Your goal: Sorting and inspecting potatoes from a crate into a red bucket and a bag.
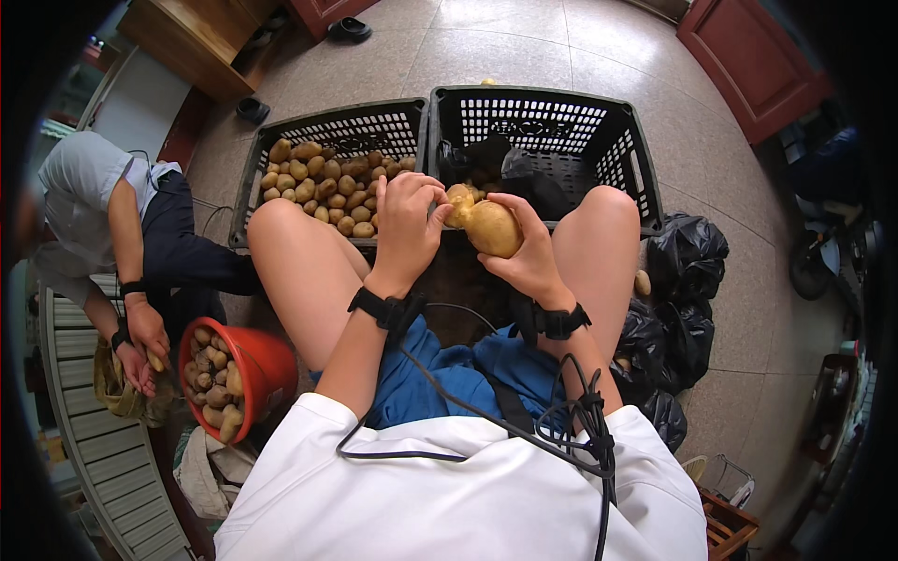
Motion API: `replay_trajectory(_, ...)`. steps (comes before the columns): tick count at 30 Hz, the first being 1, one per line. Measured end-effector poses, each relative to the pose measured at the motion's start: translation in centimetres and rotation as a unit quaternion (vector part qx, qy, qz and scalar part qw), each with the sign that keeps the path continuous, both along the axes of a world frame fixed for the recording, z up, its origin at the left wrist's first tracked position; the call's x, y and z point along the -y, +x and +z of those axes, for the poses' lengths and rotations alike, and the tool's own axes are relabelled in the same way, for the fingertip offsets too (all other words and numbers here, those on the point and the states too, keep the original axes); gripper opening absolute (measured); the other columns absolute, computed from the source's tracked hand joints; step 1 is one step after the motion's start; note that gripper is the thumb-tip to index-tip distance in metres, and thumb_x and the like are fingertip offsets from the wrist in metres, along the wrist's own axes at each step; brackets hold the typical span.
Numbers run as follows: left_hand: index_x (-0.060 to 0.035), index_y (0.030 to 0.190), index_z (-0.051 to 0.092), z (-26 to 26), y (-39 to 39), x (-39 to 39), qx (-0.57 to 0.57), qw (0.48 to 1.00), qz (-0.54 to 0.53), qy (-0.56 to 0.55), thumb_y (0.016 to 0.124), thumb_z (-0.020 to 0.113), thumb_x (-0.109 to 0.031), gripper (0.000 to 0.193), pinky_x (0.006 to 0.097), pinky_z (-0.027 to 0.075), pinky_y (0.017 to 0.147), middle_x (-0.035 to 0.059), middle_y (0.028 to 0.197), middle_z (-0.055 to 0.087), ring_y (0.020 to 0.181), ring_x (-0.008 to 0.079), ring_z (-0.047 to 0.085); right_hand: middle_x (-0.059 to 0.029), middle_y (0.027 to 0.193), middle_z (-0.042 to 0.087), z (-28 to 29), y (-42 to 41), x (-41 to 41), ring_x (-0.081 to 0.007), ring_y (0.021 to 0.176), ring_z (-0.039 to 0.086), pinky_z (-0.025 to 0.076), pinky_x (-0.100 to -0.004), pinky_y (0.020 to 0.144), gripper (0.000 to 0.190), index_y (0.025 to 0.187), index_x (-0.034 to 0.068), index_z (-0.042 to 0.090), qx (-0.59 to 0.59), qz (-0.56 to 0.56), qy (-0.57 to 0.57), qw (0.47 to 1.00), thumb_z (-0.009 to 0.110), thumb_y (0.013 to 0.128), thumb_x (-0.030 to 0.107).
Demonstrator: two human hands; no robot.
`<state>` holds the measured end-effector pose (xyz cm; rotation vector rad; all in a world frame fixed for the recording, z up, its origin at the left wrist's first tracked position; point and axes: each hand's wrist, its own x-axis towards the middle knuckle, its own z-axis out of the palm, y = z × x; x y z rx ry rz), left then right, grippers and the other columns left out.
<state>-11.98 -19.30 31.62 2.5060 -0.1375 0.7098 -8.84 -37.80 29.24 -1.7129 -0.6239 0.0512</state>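
My right hand [526,256] grips a large, knobbly potato [495,229] between my knees. The fingertips of my left hand [412,224] are at the potato's smaller, rough-looking lobe; whether they pinch it or a loose bit is not clear. Behind my left hand stands a black plastic crate [424,133] with many potatoes [326,188] in it. A second black crate [631,140] adjoins it on the right. It holds black plastic bags [540,189] and some potatoes, partly hidden by my right hand.
At the left, another person [147,319] holds a potato over a cloth beside a red bucket [270,368] of potatoes. Black plastic bags [684,263] and a loose potato [642,282] lie on the right. A black cable [449,389] hangs across my lap. Black shoes [349,29] lie beyond the crates.
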Motion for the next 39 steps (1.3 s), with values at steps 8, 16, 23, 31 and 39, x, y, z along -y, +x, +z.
replay_trajectory(8, -0.007, 0.08, 0.058, 0.7, -0.2, 0.2, -0.012, 1.0, -0.004, -0.01, 0.074, 0.067, -0.01, 0.012, 0.0555, 0.026, 0.102, 0.0038, 0.099, 0.057, 0.107, 0.0266, 0.049, -0.0131, 0.108, 0.058, 0.1, 0.0, -0.1, -0.0291, 0.101, 0.058, 0.046, -0.0337, 0.089, 0.064, 0.115, 0.005, 0.052, 0.047, -0.025, -0.012, 0.998, 0.072, 0.054, 0.003)
replay_trajectory(16, -0.0073, 0.082, 0.059, 0.0, -0.3, 0.7, 0.0, 0.998, 0.013, 0.068, 0.076, 0.065, -0.012, 0.009, 0.0505, 0.027, 0.101, 0.0043, 0.098, 0.058, 0.107, 0.0262, 0.049, -0.0129, 0.108, 0.059, 0.7, -0.1, -0.2, -0.0317, 0.101, 0.057, 0.046, -0.0357, 0.088, 0.061, 0.111, 0.006, 0.054, 0.101, -0.013, -0.055, 0.993, 0.072, 0.053, 0.003)
replay_trajectory(23, -0.0067, 0.085, 0.06, 0.0, 1.0, -0.4, -0.014, 1.0, 0.011, 0.008, 0.078, 0.063, -0.013, 0.01, 0.0428, 0.033, 0.092, 0.0076, 0.097, 0.06, 0.102, 0.0279, 0.051, -0.0123, 0.115, 0.057, 0.9, -0.1, -0.1, -0.0315, 0.105, 0.055, 0.044, -0.0377, 0.092, 0.06, 0.11, 0.007, 0.056, 0.167, -0.003, -0.112, 0.98, 0.069, 0.052, -0.001)
replay_trajectory(31, -0.0037, 0.074, 0.063, -0.6, 1.6, -0.5, -0.033, 0.999, -0.018, 0.037, 0.075, 0.065, -0.012, 0.009, 0.0384, 0.035, 0.092, 0.0065, 0.092, 0.063, 0.098, 0.025, 0.054, -0.0114, 0.114, 0.058, 1.1, -0.2, -0.4, -0.032, 0.103, 0.054, 0.045, -0.0385, 0.089, 0.06, 0.109, 0.008, 0.057, 0.201, 0.021, -0.131, 0.97, 0.066, 0.051, -0.004)
replay_trajectory(39, -0.006, 0.075, 0.063, -1.2, 0.1, -1.7, -0.082, 0.995, -0.015, -0.046, 0.075, 0.067, -0.015, 0.01, 0.0467, 0.032, 0.097, 0.005, 0.09, 0.062, 0.096, 0.0254, 0.054, -0.0115, 0.113, 0.057, 0.9, 0.3, 0.2, -0.0323, 0.102, 0.054, 0.046, -0.038, 0.088, 0.059, 0.109, 0.008, 0.056, 0.194, -0.034, -0.115, 0.974, 0.066, 0.052, -0.004)
